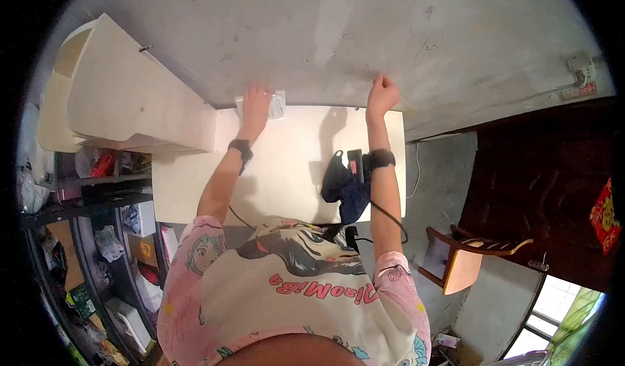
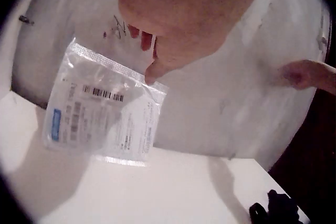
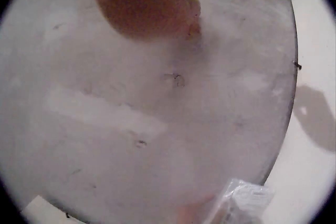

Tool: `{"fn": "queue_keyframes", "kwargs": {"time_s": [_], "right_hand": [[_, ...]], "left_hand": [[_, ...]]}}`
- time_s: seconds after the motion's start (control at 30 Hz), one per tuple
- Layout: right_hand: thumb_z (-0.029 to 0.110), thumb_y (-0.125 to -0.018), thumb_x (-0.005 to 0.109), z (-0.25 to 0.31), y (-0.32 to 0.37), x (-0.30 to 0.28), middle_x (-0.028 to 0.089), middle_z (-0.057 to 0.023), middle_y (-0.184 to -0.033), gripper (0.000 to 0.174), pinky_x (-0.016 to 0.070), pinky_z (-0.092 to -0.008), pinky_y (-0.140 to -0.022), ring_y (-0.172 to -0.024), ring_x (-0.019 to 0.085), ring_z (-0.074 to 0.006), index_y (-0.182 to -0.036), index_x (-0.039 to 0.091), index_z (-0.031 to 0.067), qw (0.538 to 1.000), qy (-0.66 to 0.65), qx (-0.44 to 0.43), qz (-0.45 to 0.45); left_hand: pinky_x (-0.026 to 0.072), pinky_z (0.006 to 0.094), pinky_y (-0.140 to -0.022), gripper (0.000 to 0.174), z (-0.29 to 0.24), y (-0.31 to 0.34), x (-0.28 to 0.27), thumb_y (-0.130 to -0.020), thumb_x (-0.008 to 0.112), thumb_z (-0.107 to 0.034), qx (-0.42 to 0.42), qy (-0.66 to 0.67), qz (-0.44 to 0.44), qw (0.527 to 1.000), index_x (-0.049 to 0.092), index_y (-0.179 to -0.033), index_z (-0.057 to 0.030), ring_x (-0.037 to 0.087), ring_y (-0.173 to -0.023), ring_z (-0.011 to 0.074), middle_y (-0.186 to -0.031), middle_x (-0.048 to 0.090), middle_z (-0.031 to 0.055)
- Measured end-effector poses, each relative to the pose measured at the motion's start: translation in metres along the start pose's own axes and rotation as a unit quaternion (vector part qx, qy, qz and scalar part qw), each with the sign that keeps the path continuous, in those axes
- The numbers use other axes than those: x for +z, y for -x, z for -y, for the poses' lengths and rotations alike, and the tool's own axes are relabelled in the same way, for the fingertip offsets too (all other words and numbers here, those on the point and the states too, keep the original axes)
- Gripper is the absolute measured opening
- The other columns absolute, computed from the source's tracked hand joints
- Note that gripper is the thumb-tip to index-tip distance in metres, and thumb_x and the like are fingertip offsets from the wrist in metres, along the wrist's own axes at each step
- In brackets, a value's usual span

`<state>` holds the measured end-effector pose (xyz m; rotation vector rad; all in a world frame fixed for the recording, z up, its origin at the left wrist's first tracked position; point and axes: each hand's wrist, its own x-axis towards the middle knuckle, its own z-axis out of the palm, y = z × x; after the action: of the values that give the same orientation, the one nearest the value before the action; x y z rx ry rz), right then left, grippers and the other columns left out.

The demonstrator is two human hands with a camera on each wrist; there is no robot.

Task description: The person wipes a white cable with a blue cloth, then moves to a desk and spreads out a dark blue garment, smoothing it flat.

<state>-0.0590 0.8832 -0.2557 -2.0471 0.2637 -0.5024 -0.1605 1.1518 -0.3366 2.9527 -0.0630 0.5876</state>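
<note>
My left hand [image 1: 256, 102] pinches the top edge of a clear plastic packet [image 2: 102, 111] between thumb and fingers. The packet hangs flat, with a printed label, barcodes and a small blue patch facing the left wrist camera. In the head view it overlaps the back edge of the white table [image 1: 280, 164]. Further right, my right hand [image 1: 384, 96] is raised close to the grey wall, its fingers curled in. Nothing shows in its grasp. The right wrist view shows the back of this hand, with most of the fingers hidden.
A dark blue cloth item [image 1: 345, 187] lies on the table under my right forearm. On the left stands a cream cabinet [image 1: 124, 86], with cluttered dark shelves [image 1: 97, 236] below. A wooden chair [image 1: 462, 262] is to the right. A black cable runs by my right arm.
</note>
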Motion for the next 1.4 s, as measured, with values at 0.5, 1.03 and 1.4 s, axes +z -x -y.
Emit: {"fn": "queue_keyframes", "kwargs": {"time_s": [0.5, 1.03, 1.4], "right_hand": [[0.054, -0.062, 0.067, -0.196, 0.114, -0.066, 0.036, -0.0296, -0.123, 0.084, 0.0266, -0.0511, -0.095, -0.116, 0.032, -0.0435, -0.121, 0.041, 0.0005, 0.87, 0.226, -0.021, 0.438], [0.005, -0.069, 0.062, -0.139, 0.149, 0.048, 0.033, -0.0212, -0.13, 0.06, 0.0288, -0.0355, -0.1, -0.124, 0.025, -0.0371, -0.121, 0.036, -0.0061, 0.761, 0.187, -0.309, 0.539], [0.004, -0.072, 0.057, -0.153, 0.098, 0.008, 0.039, -0.0141, -0.128, 0.051, 0.0358, -0.037, -0.095, -0.122, 0.031, -0.0327, -0.121, 0.042, 0.0009, 0.889, 0.288, -0.157, 0.319]], "left_hand": [[0.0384, 0.0361, -0.08, 0.019, -0.062, 0.135, 0.001, -0.072, 0.055, -0.007, -0.009, 0.198, 0.168, 0.966, 0.059, -0.09, -0.0083, 0.048, -0.096, 0.0231, -0.1, 0.053, 0.0053], [0.0285, 0.0421, -0.098, 0.057, -0.088, 0.171, 0.032, -0.07, 0.055, -0.007, -0.027, 0.206, 0.232, 0.95, 0.035, -0.123, 0.003, 0.035, -0.117, 0.0358, -0.126, 0.038, 0.0195], [0.028, 0.0426, -0.098, 0.064, -0.085, 0.176, 0.017, -0.075, 0.053, -0.009, -0.008, 0.143, 0.31, 0.94, 0.025, -0.132, -0.0027, 0.023, -0.127, 0.0295, -0.14, 0.02, 0.0104]]}}
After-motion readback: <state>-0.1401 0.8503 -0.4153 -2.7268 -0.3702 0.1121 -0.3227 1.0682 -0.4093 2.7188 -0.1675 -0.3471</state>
